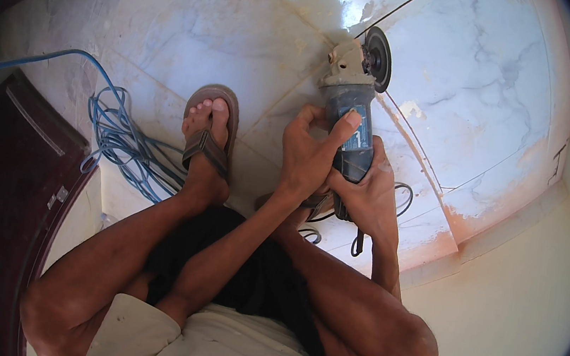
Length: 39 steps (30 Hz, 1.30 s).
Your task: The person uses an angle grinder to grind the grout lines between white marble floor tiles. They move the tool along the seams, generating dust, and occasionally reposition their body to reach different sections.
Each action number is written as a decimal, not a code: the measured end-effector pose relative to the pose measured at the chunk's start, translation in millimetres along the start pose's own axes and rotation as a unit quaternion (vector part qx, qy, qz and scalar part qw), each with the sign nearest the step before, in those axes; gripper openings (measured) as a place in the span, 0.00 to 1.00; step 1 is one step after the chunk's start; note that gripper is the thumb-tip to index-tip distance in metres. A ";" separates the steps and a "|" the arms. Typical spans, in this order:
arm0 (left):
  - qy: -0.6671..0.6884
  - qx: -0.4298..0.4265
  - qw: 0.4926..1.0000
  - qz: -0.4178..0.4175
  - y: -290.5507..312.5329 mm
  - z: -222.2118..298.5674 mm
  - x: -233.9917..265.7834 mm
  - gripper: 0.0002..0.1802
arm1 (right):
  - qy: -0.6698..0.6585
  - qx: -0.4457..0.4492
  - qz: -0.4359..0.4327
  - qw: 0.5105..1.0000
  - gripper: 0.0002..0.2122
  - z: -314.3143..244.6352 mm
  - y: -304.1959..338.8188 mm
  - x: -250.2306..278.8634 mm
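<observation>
Two-handed grip on an angle grinder (349, 95), right of the coiled blue cable (125, 131)
Left hand (311, 149) clasps the grinder's housing, thumb laid along its top; right hand (373, 192), farther from the cable, curls around the rear end

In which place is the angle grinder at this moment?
In the head view, the angle grinder is a little right of centre, held by the left hand and the right hand, to the right of the left sandal.

Grinder (349, 98) partly covered by hands (309, 151), right sandal (318, 201) mostly hidden, blue cable (123, 131) cut off.
</observation>
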<state>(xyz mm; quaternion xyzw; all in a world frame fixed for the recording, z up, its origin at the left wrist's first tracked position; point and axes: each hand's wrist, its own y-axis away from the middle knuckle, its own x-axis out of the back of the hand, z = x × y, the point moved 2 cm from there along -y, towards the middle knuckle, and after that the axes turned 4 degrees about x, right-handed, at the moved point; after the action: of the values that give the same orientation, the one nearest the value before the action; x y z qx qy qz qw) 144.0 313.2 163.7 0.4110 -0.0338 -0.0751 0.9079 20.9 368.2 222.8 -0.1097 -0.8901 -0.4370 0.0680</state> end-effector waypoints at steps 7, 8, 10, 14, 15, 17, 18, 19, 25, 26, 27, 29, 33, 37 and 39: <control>-0.003 0.005 1.000 0.004 0.9 -1.9 -1.2 0.31 | -0.017 -0.023 -0.013 1.000 0.32 -5.7 1.5 3.6; 0.001 0.009 1.000 0.003 1.2 -1.7 -1.1 0.31 | -0.020 -0.025 -0.014 0.999 0.32 -7.2 2.0 3.6; 0.009 0.016 1.000 0.001 1.7 -0.8 -0.4 0.30 | -0.019 -0.025 -0.017 0.999 0.31 -7.6 1.9 2.8; 0.008 0.019 1.000 0.001 2.3 0.0 -0.5 0.30 | -0.004 -0.024 -0.017 1.000 0.31 -7.9 2.9 3.8; 0.006 0.020 1.000 0.001 4.3 3.7 -0.4 0.30 | -0.002 -0.025 -0.019 0.999 0.31 -8.4 2.8 3.8; 0.007 0.022 1.000 0.000 5.8 5.9 -0.5 0.30 | 0.005 -0.020 -0.016 1.000 0.30 -6.5 3.1 4.3; 0.011 0.022 1.000 -0.002 6.1 5.7 -0.8 0.30 | 0.009 -0.017 -0.014 1.000 0.30 -6.0 3.2 4.4; 0.014 0.022 1.000 -0.004 6.2 5.8 -1.0 0.30 | 0.011 -0.018 -0.014 1.000 0.30 -6.3 3.3 4.5; 0.038 0.020 0.999 -0.006 5.5 -0.7 -2.9 0.30 | 0.028 -0.023 -0.015 0.999 0.30 -5.2 3.5 5.7; 0.031 0.021 0.999 -0.006 4.4 -3.2 -1.6 0.30 | 0.032 -0.021 -0.015 0.999 0.30 -7.5 2.9 6.0; 0.024 0.022 0.999 -0.005 3.8 -5.6 0.0 0.29 | 0.037 -0.019 -0.016 0.999 0.30 -9.2 2.2 6.0; 0.026 0.031 0.999 -0.005 4.4 -5.9 0.7 0.29 | 0.023 -0.025 -0.019 0.999 0.30 -9.5 3.4 5.8; 0.049 0.050 0.998 -0.006 8.9 -0.8 -3.7 0.29 | 0.019 -0.020 -0.015 1.000 0.29 -8.4 4.5 6.3; 0.045 0.043 0.998 -0.008 7.8 -3.0 -3.3 0.29 | 0.021 -0.015 -0.011 1.000 0.29 -4.7 4.6 6.3; 0.055 0.039 0.998 -0.007 6.3 -6.4 -2.8 0.29 | 0.015 -0.007 -0.011 1.000 0.30 -2.7 3.9 3.9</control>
<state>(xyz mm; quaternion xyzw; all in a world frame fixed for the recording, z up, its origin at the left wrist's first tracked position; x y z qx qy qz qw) 142.7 322.5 164.2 0.4502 0.0161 -0.0575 0.8909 18.2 368.9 228.3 -0.0941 -0.8872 -0.4453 0.0761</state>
